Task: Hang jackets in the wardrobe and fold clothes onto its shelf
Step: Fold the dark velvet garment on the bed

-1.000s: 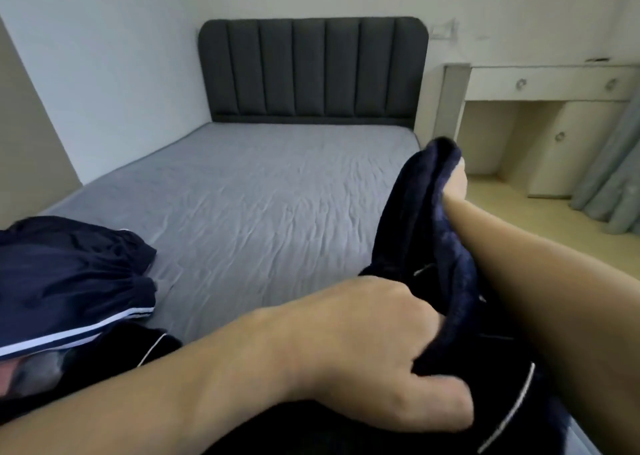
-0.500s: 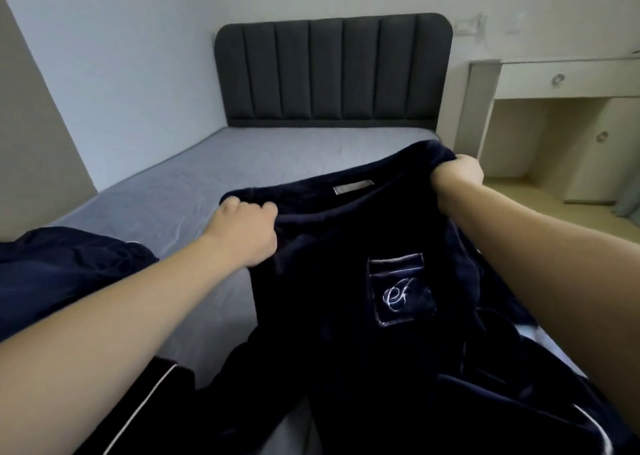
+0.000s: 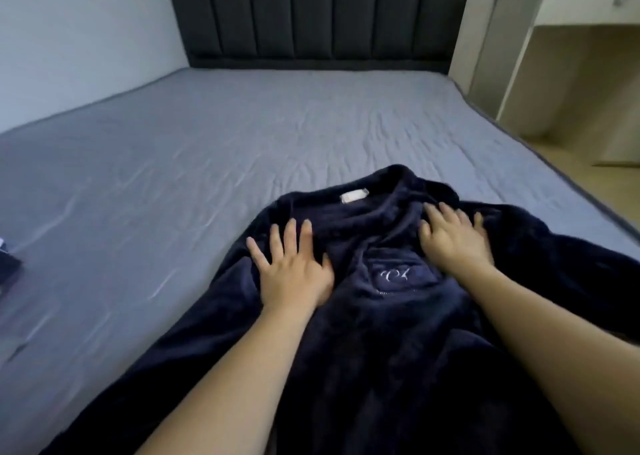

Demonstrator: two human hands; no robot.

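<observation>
Having held the dark robe [image 3: 398, 333] up by its shoulders, you laid it on the bed [image 3: 207, 150], left hand [image 3: 294, 274] and right hand [image 3: 450, 240] spread flat below its collar label [image 3: 355, 196], ready for folding.

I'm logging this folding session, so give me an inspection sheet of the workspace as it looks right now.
Surface: bed with a wrinkled grey sheet.
Job's things: dark robe spread flat on the bed, collar toward the headboard, embroidered pocket facing up.
Clutter: dark garment at the left edge, mostly out of frame.
Grippers: left hand and right hand both flat on the robe's chest, fingers spread.
Cables: nothing seen.
Surroundings: pale desk to the right, wooden floor.
</observation>
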